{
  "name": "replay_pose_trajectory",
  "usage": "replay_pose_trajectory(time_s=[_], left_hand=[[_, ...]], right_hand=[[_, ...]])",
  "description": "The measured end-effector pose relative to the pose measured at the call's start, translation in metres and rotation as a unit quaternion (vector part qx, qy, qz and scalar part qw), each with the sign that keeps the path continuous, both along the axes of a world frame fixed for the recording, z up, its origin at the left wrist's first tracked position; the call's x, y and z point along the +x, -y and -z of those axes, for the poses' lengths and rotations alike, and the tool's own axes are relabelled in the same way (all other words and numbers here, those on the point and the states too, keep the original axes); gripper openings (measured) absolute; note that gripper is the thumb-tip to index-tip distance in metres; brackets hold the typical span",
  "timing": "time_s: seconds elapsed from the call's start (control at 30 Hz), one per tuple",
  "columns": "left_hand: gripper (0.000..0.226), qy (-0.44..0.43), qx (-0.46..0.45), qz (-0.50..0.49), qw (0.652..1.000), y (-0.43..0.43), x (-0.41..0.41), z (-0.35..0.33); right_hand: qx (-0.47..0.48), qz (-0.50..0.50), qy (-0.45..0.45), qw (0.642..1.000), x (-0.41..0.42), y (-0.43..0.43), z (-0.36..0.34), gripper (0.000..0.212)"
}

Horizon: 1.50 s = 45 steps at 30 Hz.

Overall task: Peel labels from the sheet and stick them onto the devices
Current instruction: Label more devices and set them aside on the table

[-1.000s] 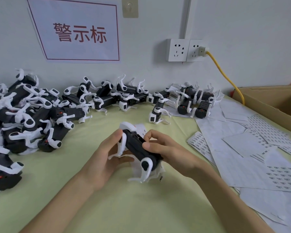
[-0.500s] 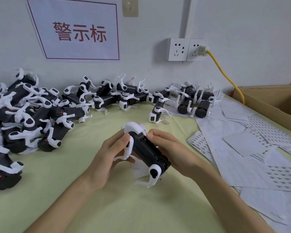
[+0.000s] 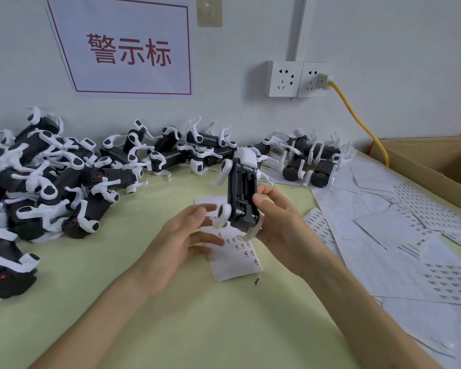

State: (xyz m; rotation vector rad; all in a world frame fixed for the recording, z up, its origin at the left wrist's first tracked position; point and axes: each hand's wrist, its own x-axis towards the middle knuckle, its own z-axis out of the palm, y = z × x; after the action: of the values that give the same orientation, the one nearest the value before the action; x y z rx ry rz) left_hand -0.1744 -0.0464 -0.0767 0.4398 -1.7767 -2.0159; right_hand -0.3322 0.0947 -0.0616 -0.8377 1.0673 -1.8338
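Observation:
My right hand (image 3: 282, 230) grips a black device with white legs (image 3: 241, 193) and holds it upright above the table, underside with the battery bay facing me. My left hand (image 3: 181, 241) hovers just left of it, fingers spread and relaxed, holding nothing, one fingertip close to a white leg. Under both hands lies a small white label sheet (image 3: 232, 254) with a few labels on it. One loose label (image 3: 256, 282) lies by the sheet's lower right corner.
Many black-and-white devices are heaped at the left (image 3: 45, 182) and along the wall (image 3: 197, 150). Used label sheets (image 3: 399, 235) cover the right side. A cardboard box (image 3: 434, 161) stands at far right; a yellow cable (image 3: 357, 118) runs from the wall socket.
The device was held lying across both hands. Now my right hand alone has stood it upright and raised it, and my left hand has let go and opened beside it.

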Motion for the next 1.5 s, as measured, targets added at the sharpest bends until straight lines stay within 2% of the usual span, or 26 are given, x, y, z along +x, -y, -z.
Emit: replay_pose_trajectory(time_s=[0.13, 0.27, 0.4, 0.47, 0.53, 0.57, 0.63, 0.67, 0.7, 0.77, 0.83, 1.0, 1.1, 1.27, 1.4, 1.5], left_hand=[[0.06, 0.006, -0.059, 0.073, 0.996, -0.01, -0.001, 0.003], [0.054, 0.009, -0.021, 0.08, 0.997, -0.012, 0.0, 0.004], [0.055, 0.003, -0.006, 0.058, 0.998, -0.011, 0.0, 0.003], [0.054, -0.009, 0.037, 0.038, 0.999, -0.01, -0.001, 0.002], [0.049, -0.026, 0.094, 0.025, 0.995, -0.005, -0.002, 0.001], [0.047, -0.038, 0.125, 0.022, 0.991, -0.003, -0.002, 0.002], [0.046, -0.069, 0.184, 0.015, 0.98, 0.003, 0.0, 0.001], [0.045, -0.083, 0.206, 0.006, 0.975, 0.006, 0.001, 0.0], [0.044, -0.093, 0.223, -0.005, 0.97, 0.008, 0.002, -0.001], [0.043, -0.106, 0.244, -0.026, 0.964, 0.012, 0.003, -0.001], [0.044, -0.112, 0.253, -0.048, 0.96, 0.014, 0.003, -0.002], [0.053, -0.121, 0.279, -0.086, 0.949, 0.015, 0.001, -0.001], [0.049, -0.099, 0.293, -0.079, 0.948, 0.014, 0.003, 0.0], [0.051, -0.081, 0.268, -0.085, 0.956, 0.017, 0.004, -0.001], [0.049, -0.081, 0.238, -0.09, 0.964, 0.016, 0.003, -0.001], [0.045, -0.096, 0.245, -0.077, 0.962, 0.014, 0.001, -0.001]], right_hand=[[0.007, -0.007, -0.053, 0.999, 0.002, 0.0, 0.001, 0.031], [0.018, -0.027, -0.134, 0.99, 0.008, 0.001, 0.003, 0.026], [0.017, -0.045, -0.106, 0.993, 0.007, 0.002, 0.003, 0.023], [0.019, -0.025, -0.106, 0.994, 0.004, 0.003, 0.005, 0.023], [0.044, 0.046, -0.175, 0.982, 0.002, 0.004, 0.008, 0.025], [0.076, 0.101, -0.251, 0.96, 0.001, 0.004, 0.01, 0.032], [0.157, 0.192, -0.435, 0.866, -0.002, 0.004, 0.013, 0.041], [0.192, 0.191, -0.508, 0.818, -0.005, 0.003, 0.015, 0.043], [0.227, 0.157, -0.554, 0.785, -0.007, 0.002, 0.017, 0.048], [0.299, 0.06, -0.582, 0.754, -0.009, 0.0, 0.022, 0.066], [0.336, 0.018, -0.59, 0.734, -0.009, 0.003, 0.027, 0.074], [0.327, 0.075, -0.57, 0.75, -0.007, 0.006, 0.025, 0.077], [0.307, 0.081, -0.56, 0.765, -0.005, 0.005, 0.023, 0.075], [0.245, 0.125, -0.501, 0.82, 0.001, 0.006, 0.024, 0.061], [0.187, 0.145, -0.465, 0.853, 0.006, 0.007, 0.023, 0.07], [0.192, 0.171, -0.431, 0.865, 0.001, 0.007, 0.023, 0.069]])
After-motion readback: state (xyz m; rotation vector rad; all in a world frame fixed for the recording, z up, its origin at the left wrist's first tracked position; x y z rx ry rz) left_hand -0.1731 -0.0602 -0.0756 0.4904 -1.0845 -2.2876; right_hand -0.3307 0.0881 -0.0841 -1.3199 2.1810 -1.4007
